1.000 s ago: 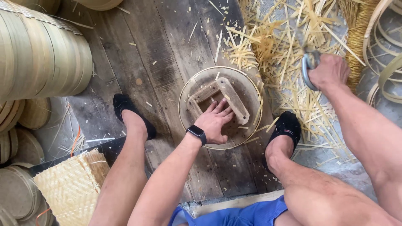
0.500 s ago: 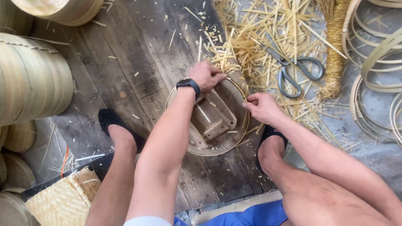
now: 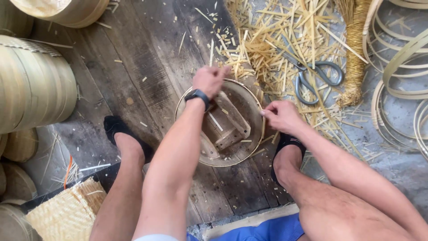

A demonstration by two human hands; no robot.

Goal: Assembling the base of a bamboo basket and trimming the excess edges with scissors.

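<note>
A round bamboo frame (image 3: 244, 156) with wooden blocks inside lies on dark floor planks between my feet. My left hand (image 3: 209, 80), a black watch on its wrist, grips the frame's far rim. My right hand (image 3: 280, 115) pinches the frame's right rim with its fingers closed on the thin edge strip. Grey scissors (image 3: 312, 76) lie on the straw offcuts beyond my right hand, untouched.
Stacked bamboo steamer rings (image 3: 31, 85) stand at the left, another (image 3: 62, 11) at the top left. A woven mat (image 3: 67, 212) lies at the lower left. Bamboo strip hoops (image 3: 401, 58) and a straw bundle (image 3: 354, 53) sit at the right. Offcuts (image 3: 272, 40) litter the floor.
My right hand put the scissors down on the straw and came to the frame's right rim. My left hand moved from the inner blocks to the far rim.
</note>
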